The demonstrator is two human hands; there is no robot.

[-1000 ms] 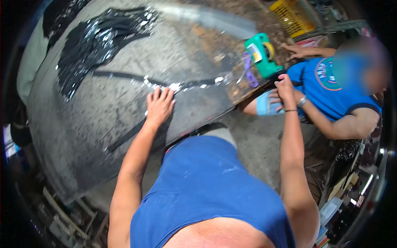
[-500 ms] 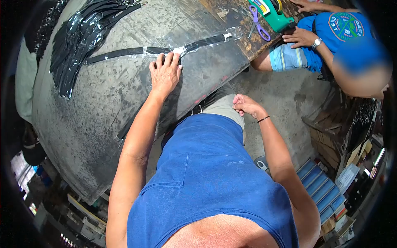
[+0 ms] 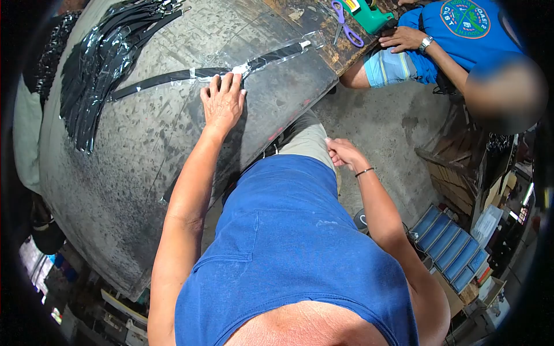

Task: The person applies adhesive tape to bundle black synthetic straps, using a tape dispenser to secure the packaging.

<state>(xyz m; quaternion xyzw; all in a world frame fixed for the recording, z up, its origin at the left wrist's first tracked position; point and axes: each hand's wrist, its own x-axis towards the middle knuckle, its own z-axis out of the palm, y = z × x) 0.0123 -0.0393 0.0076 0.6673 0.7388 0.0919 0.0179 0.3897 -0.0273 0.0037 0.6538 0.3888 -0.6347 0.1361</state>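
A long black strap (image 3: 164, 82) in clear plastic lies across the worktable, with a shiny whitish patch near its middle. My left hand (image 3: 223, 104) rests flat with its fingers out, the tips touching the strap's near edge just left of that patch. Off the table's edge, my right hand (image 3: 344, 153) hangs beside my light trousers (image 3: 309, 138). Its fingers are loosely curled and nothing shows in them. To the left, a heap of black straps (image 3: 95, 78) in shiny plastic is piled on the table.
At the far right table corner lie purple scissors (image 3: 348, 32) and a green tape dispenser (image 3: 372, 18). A co-worker in a blue shirt (image 3: 456, 29) sits there, one hand (image 3: 403, 39) near the table edge. A blue slatted object (image 3: 450, 245) stands low at right.
The view has shifted slightly, so the table and co-worker appear further left. My left hand stays at the strap. My right hand has turned a little beside my thigh.
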